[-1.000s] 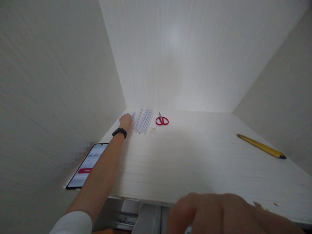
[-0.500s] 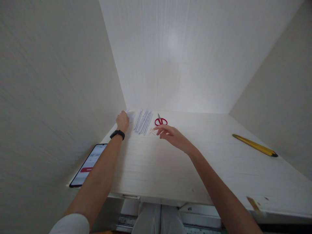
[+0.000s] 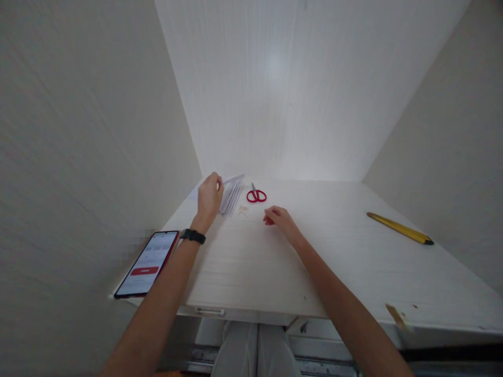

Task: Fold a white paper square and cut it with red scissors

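My left hand (image 3: 210,196) is closed on a thin white paper strip (image 3: 236,178), which sticks out to the right above the far ends of several narrow paper strips (image 3: 232,196) lying side by side. My right hand (image 3: 277,216) hovers low over the white tabletop, fingers curled together; whether anything is between them is too small to see. Left of it lies a little heap of short pale pieces (image 3: 243,210), their kind unclear. Just behind, red-handled scissors (image 3: 256,195) rest with the blades pointing away from me.
A phone (image 3: 147,267) showing a timer lies at the left edge, beside my left forearm. Far to the right is a yellow, dark-tipped long object (image 3: 401,229). White panels (image 3: 283,94) enclose the tabletop (image 3: 251,272) at the back and both sides. A chipped patch (image 3: 395,315) marks the front right edge.
My left hand has come right and nearer from the back left corner, bringing a paper strip. My right hand has drawn back from the pale pieces, and its fingers have curled in.
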### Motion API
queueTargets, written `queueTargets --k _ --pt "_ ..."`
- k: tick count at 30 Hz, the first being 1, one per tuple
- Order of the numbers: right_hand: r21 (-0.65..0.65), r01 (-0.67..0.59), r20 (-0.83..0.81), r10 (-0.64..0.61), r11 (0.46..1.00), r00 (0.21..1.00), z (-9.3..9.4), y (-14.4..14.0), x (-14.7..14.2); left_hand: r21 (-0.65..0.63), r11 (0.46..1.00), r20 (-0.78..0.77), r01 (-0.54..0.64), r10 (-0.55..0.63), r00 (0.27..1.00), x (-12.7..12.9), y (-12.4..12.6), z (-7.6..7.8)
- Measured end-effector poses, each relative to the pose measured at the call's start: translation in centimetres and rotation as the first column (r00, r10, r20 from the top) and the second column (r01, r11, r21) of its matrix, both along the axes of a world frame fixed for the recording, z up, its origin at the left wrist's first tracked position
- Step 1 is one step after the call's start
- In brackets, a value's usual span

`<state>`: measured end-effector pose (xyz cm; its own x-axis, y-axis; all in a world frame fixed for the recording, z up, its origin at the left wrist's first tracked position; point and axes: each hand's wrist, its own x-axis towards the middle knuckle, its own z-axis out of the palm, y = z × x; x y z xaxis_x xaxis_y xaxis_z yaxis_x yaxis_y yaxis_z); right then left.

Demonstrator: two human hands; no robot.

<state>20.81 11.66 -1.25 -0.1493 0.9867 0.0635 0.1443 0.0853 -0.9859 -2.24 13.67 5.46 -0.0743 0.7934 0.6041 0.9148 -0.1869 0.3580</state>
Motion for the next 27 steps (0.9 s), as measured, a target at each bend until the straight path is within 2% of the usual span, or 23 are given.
queueTargets --k 2,4,6,11,14,16,18,20,22,23,25,27 --pt "-0.026 -0.022 -0.096 0.020 0.999 0.995 0.6 -0.4 0.5 0.039 0.987 -0.025 0.157 -0.156 0.987 2.5 -1.5 -1.3" --pt "-0.065 -0.041 -0.181 0.028 0.997 0.983 1.0 -0.8 1.1 0.021 0.939 -0.077 0.342 -0.340 0.937 4.6 -2.9 -2.8" --pt "-0.107 -0.047 -0.242 0.020 0.993 0.970 1.1 -1.2 1.7 -0.014 0.893 -0.107 0.450 -0.449 0.887 6.1 -4.0 -4.0" --pt "-0.161 0.000 -0.355 -0.058 0.987 0.933 0.5 -1.3 2.5 -0.047 0.805 -0.059 0.592 -0.594 0.803 6.9 -5.3 -5.5" --pt "-0.156 0.008 -0.371 -0.066 0.988 0.926 0.1 -1.0 2.7 0.007 0.761 0.170 0.649 -0.641 0.749 6.5 -5.3 -5.7" --pt "-0.143 -0.010 -0.376 -0.045 0.990 0.926 0.0 -0.9 2.6 0.065 0.764 0.390 0.642 -0.612 0.688 6.2 -4.9 -5.8" --pt "-0.129 -0.043 -0.380 -0.009 0.991 0.925 -0.1 -1.0 2.5 0.098 0.806 0.577 0.584 -0.524 0.626 5.9 -4.5 -5.8" --pt "-0.121 -0.090 -0.386 0.037 0.989 0.922 -0.2 -1.4 2.3 0.079 0.848 0.725 0.524 -0.410 0.553 5.7 -4.0 -6.0" --pt "-0.125 -0.135 -0.389 0.077 0.983 0.918 -0.4 -1.8 2.2 0.016 0.845 0.849 0.535 -0.295 0.440 5.5 -3.8 -6.1" --pt "-0.130 -0.156 -0.387 0.095 0.979 0.917 -0.4 -2.1 2.2 -0.023 0.826 0.893 0.564 -0.237 0.383 5.4 -3.8 -6.1" --pt "-0.145 -0.182 -0.373 0.116 0.973 0.920 -0.5 -2.6 2.3 -0.081 0.741 0.944 0.666 -0.158 0.291 5.4 -4.1 -6.0" --pt "-0.157 -0.220 -0.344 0.155 0.963 0.926 -0.5 -3.0 2.5 -0.127 0.659 0.957 0.742 -0.116 0.267 5.4 -4.6 -5.8"
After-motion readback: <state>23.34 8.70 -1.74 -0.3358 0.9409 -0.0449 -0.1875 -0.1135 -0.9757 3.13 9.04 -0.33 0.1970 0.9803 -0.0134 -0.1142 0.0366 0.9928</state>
